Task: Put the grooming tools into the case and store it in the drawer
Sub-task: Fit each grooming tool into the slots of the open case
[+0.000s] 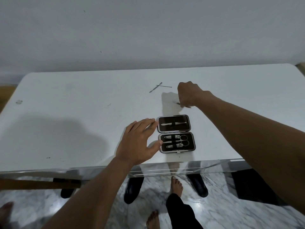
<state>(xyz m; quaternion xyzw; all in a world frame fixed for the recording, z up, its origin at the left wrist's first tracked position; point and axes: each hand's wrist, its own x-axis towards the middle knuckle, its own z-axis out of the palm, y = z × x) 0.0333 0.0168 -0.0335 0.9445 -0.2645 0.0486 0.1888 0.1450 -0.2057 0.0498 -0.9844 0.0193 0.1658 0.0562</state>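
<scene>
The left hand [140,142] lies flat against the case [175,133] near the counter's [66,113] front edge; right hand [188,95] pinches a thin tool [177,102], judged light, slippery.

- Case [175,132] open on table [82,113], nr front edge, R of centre.
- L hand [137,142] at case's L side, touching rim.
- Crossed tools [158,87] behind case; loose tool [177,102] btwn them & case, under R hand [189,95].
</scene>
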